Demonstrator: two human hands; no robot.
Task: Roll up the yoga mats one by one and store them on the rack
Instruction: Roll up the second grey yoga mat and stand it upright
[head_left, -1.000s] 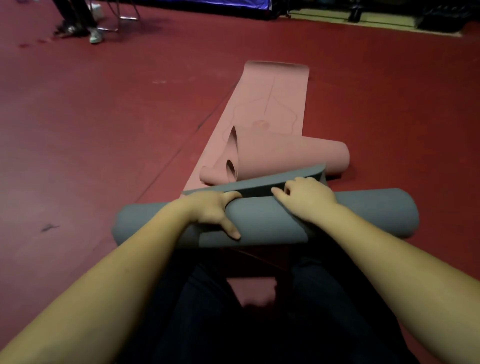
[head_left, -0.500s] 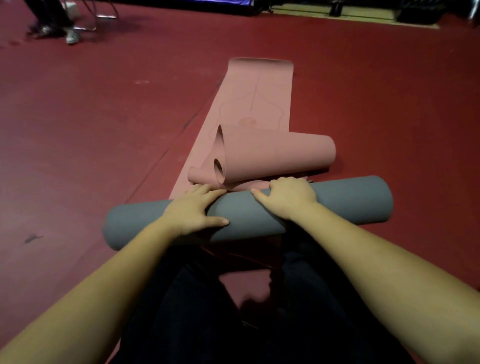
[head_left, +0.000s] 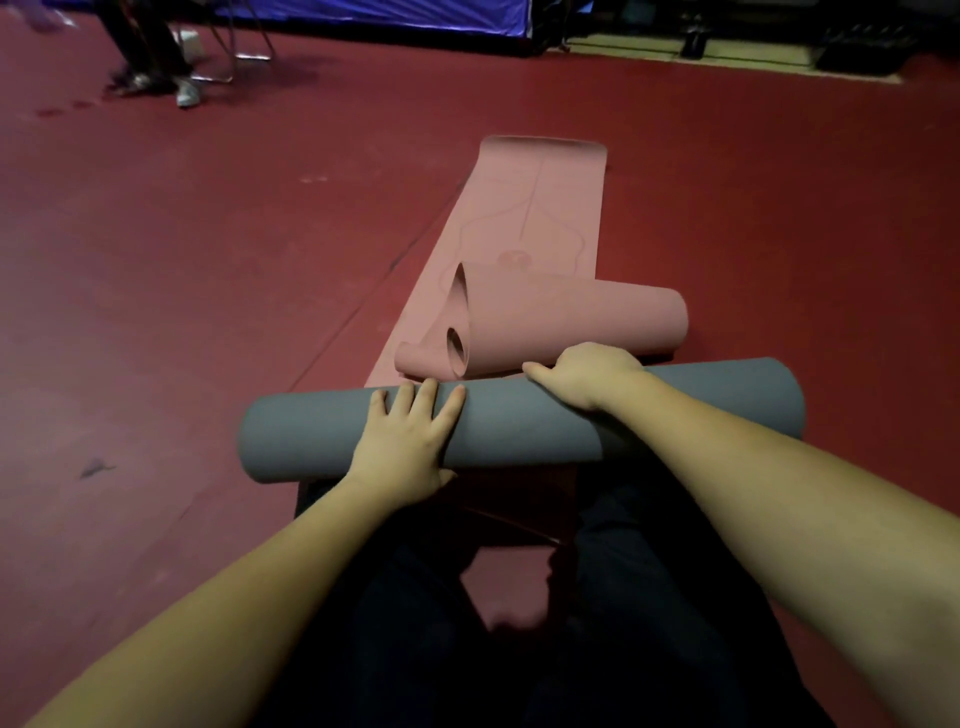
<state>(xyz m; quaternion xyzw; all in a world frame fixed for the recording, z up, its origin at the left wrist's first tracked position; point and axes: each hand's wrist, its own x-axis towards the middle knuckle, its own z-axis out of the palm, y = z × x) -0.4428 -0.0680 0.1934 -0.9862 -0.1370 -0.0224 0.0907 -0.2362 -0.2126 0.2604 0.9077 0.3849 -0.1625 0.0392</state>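
Grey mat (head_left: 519, 421): rolled into a full tube, lying crosswise on the red floor (head_left: 182, 312) just ahead of our knees and touching the pink roll beyond it.
Left hand (head_left: 410, 441): we see it flat on the left-middle of the roll, fingers straight and spread, pressing down; nothing is curled round the mat.
Right hand (head_left: 587, 376): it sits on the far top edge, right of centre, fingers bent over the back of the tube and out of sight, so this grip seems to hold the roll closed.
Pink mat (head_left: 540, 218): only partly rolled, loose and skewed, its flat length stretching away from us.
Handling: we judge the grey mat soft, springy and moderately light; the outer flap will likely unwind if released. Its surface looks matte, so it should not slip.
Where to hold: we would wrap both hands around the tube, apart from each other and clear of the open ends, keeping the loose edge pinned.
Rack: not in view.
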